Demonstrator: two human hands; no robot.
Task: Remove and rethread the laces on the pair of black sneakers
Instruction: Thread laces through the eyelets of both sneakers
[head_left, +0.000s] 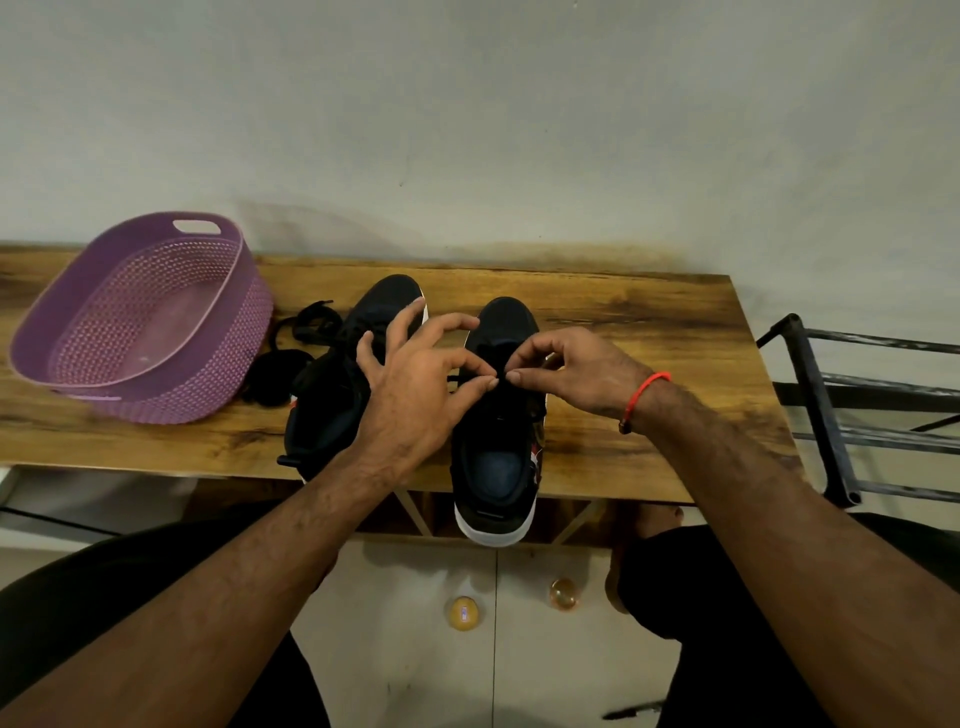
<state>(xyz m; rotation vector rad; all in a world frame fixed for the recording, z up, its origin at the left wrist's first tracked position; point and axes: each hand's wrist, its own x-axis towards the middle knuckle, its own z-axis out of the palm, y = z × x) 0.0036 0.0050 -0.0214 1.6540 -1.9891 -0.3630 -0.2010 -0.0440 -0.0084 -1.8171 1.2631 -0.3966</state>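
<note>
Over the middle of a wooden table (623, 322), two bare hands meet above a pair of black sneakers. The right hand (576, 379) has its fingers curled, thumb and forefinger pinching a thin black lace (503, 375) at the eyelet area of the right sneaker (496, 457). The left hand (415, 395) touches the same spot from the other side, thumb and forefinger tips closed together at the lace, the remaining fingers spread and lifted. A red thread bracelet (644, 392) circles the right wrist.

Directly beneath both hands, the right sneaker stands upright, toe pointing away from the person, its white-soled heel hanging just past the near table edge. Under the left hand and wrist lies the left sneaker (332, 395), just beside its partner. Farther left of that hand, a loose black lace (306, 327) lies in a tangle on the table, between the left sneaker and a purple perforated plastic basket (140, 322).

Far to the right of the right hand, beyond the table end, stands a black metal rack (831, 410). Below the hands, on the pale floor, sit two small round yellowish objects (464, 613); what they are is unclear.
</note>
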